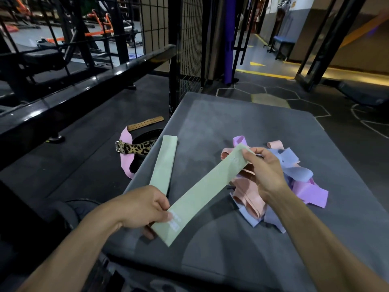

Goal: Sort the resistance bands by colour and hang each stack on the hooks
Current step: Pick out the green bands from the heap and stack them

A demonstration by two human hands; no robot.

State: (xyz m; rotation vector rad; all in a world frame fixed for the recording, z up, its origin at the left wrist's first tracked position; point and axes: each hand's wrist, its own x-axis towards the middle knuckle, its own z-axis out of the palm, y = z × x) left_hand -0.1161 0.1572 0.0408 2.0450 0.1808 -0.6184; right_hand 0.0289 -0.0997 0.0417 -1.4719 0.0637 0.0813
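Note:
A pale green resistance band point(202, 190) is stretched flat between both hands above the grey padded surface point(242, 127). My left hand point(145, 207) pinches its near end, by the white print. My right hand point(267, 167) pinches its far end. A second green band point(165, 163) lies flat on the pad's left edge. Under and behind my right hand sits a tangled pile of bands: peach point(250, 199), blue point(299, 169) and lilac point(311, 193) ones mixed together.
On the dark floor to the left lie a leopard-print belt point(136, 148), a pink band point(126, 163) and a tan belt strap point(145, 123). A black rail point(84, 85) and wire mesh panel point(189, 49) stand behind. No hooks are in view.

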